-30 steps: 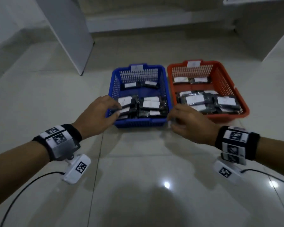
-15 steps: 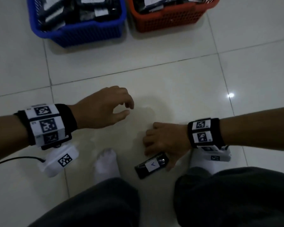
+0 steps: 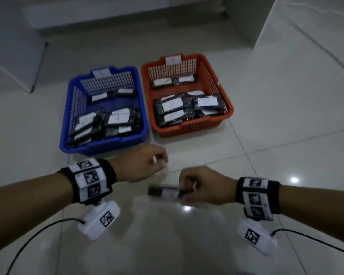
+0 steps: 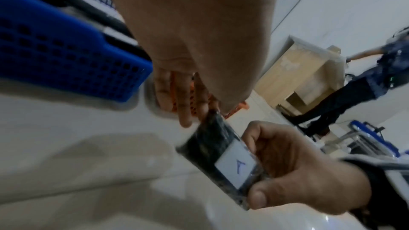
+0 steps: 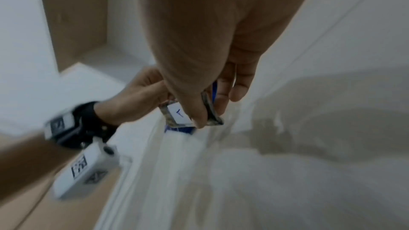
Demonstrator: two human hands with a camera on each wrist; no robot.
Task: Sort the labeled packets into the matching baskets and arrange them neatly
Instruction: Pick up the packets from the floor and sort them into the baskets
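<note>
The right hand pinches a dark labeled packet above the floor, near the blue basket, while the left hand, loosely curled, holds nothing; read the label, then lay it flat in the matching basket.

Black packet with white label, held level above floor, near blue basket and orange basket

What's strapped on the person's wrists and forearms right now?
Bare forearms, no sleeves. The left hand and the right hand each sit beyond a black wristband wrapped with white square-code tags. A white coded camera unit with a black cable hangs under each wrist.
</note>
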